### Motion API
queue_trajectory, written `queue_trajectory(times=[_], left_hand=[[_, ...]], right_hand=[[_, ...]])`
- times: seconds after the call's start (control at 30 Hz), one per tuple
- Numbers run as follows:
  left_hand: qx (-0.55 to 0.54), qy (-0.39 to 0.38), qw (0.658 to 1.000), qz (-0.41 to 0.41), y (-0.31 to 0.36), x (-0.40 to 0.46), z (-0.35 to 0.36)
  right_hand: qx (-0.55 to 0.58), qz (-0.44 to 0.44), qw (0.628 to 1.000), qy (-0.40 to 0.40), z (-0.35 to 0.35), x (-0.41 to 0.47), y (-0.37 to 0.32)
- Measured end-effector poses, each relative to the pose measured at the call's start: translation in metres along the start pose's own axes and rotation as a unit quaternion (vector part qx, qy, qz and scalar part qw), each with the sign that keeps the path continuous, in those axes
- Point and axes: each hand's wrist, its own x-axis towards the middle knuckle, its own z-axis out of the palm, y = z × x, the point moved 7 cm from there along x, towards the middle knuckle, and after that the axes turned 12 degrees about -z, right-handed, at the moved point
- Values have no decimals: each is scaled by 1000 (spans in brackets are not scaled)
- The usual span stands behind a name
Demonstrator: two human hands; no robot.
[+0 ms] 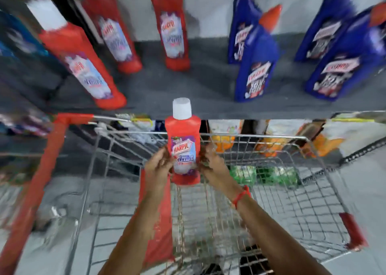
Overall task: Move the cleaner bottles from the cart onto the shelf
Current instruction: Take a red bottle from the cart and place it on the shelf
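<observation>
Bottle (183,143) first: a red cleaner bottle with a white cap, upright, held in the air above the wire cart (271,191) and just in front of the shelf (188,90) edge. The left hand (157,167) presses on its left flank and the right hand (211,161) on its right flank, fingers (165,159) of both curled onto the lower label area, so the bottle is clamped between the two palms rather than wrapped by either one.

Beyond the bottle, three red bottles (173,28) of the same kind stand on the shelf to its upper left, and blue bottles (257,61) stand to its upper right. Between those two groups, straight ahead of the held bottle, the grey shelf surface is bare.

To do this step well, I would judge that the bottle should be lifted enough for its base to pass over the shelf lip, carried forward into that gap on the red side, kept upright with the label facing out, and set down flat before either hand lets go. A two-palm squeeze can slip, so even pressure matters.

Much is hard to read here. The whole view is smeared by motion; shelf labels are legible only as a brand name. The fingertips behind the bottle are hidden. Whether more cleaner bottles remain in the cart cannot be told: the forearms cover part of the basket, and the green packets (265,175) seen through the mesh appear to lie outside it.
</observation>
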Motion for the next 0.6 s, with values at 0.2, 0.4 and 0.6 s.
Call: queue_trajectory(times=[0.2,0.4,0.6], left_hand=[[4,-7,991,130,114,25,5],[19,10,981,190,194,47,18],[46,46,982,176,191,77,22]], right_hand=[[-3,-9,999,49,-29,41,-34],[-8,-184,977,107,-56,103,-157],[-41,-154,982,96,-59,127,-157]])
